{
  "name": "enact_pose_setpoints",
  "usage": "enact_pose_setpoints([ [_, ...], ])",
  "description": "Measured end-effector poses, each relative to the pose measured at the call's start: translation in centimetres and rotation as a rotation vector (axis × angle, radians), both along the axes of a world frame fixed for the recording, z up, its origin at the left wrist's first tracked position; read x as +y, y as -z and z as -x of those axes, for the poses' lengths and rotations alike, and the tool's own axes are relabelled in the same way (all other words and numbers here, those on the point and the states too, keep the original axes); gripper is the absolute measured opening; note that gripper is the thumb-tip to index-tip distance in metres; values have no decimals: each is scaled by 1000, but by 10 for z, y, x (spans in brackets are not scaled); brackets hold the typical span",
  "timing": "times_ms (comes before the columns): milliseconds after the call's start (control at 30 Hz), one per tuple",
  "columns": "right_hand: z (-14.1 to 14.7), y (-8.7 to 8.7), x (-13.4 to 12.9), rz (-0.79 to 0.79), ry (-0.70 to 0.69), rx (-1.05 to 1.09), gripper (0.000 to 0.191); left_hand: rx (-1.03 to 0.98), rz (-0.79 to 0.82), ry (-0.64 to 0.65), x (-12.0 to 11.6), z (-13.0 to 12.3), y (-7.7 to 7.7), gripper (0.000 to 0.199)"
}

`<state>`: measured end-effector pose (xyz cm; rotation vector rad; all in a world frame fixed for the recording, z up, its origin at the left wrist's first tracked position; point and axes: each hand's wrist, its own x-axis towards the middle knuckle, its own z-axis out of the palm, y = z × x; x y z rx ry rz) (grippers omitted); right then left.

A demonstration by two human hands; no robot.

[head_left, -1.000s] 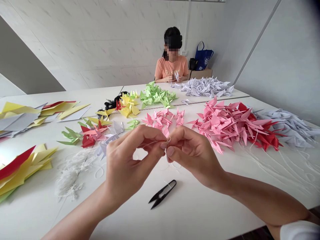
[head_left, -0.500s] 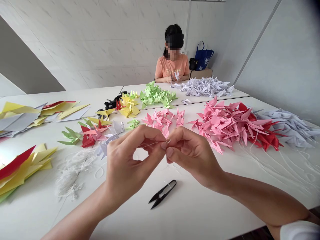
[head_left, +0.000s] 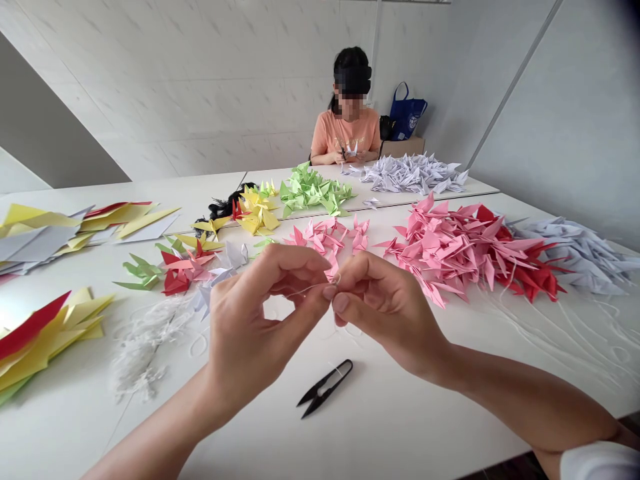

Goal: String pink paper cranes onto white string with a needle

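Both hands meet above the white table, fingertips nearly touching. My left hand pinches a thin white thread between thumb and fingers. The same thread forms a small loop at the fingertips of my right hand, which is also closed on it. Black thread snips lie on the table just below the hands, blades pointing to the lower left. Behind my fingers sit small pink paper cranes. A tangle of white thread rests left of my left hand.
Pink cranes, red cranes and white cranes are heaped at the right, loose threads before them. Green cranes and yellow cranes lie farther back. Paper sheets lie left. Across the table sits a person holding white paper.
The fingers of my left hand have shifted slightly, and the thread loop at the fingertips looks a little different. Across the table, the person's head and the white paper have moved a little.
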<state>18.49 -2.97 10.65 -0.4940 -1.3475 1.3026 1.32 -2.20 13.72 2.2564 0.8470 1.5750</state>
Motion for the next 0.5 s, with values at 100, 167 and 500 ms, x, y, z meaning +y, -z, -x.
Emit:
enact_pose_setpoints([
  [100,0,1,0,-1,-3,-2,13,19,-3,4,0,0,-1,23],
  [167,0,1,1,-1,-5,-5,14,27,-6,1,0,0,-1,23],
  [500,0,-2,0,-1,4,-2,13,19,68,4,0,2,-5,17],
])
